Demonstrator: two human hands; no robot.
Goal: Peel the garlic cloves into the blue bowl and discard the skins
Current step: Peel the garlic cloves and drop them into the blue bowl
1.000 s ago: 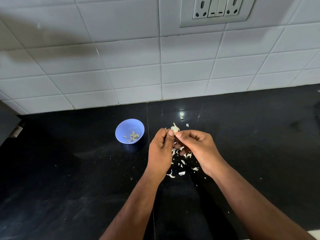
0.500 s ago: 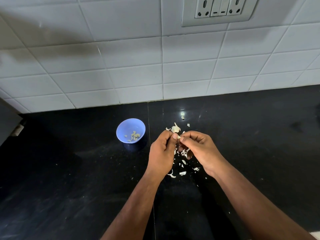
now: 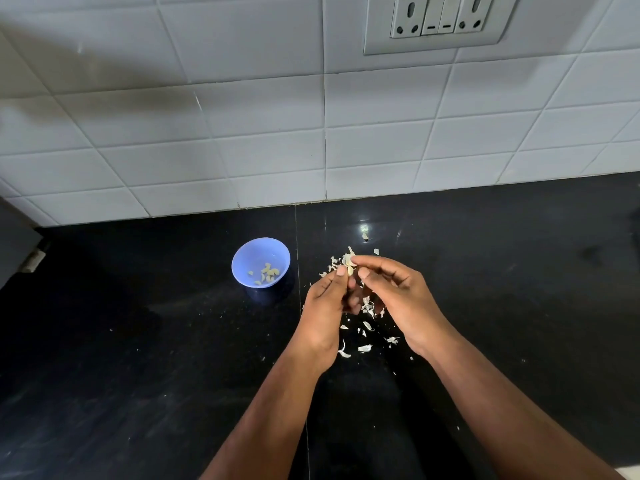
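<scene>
One garlic clove (image 3: 348, 262) is being pinched at frame centre by the left hand (image 3: 323, 306) and the right hand (image 3: 398, 299), both grips closing on it; one blue bowl (image 3: 260, 262) is sitting left.

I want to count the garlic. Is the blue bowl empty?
Not empty. The blue bowl stands upright with a few peeled cloves lying at its bottom, mostly bare inside.

Two hands — left hand (image 3: 323, 308), right hand (image 3: 401, 299) — one blue bowl (image 3: 260, 266), one double wall socket (image 3: 438, 22).

Both forearms converge, left hand (image 3: 323, 306) and right hand (image 3: 398, 296) meeting at curled, pinching fingers (image 3: 360, 261).
</scene>
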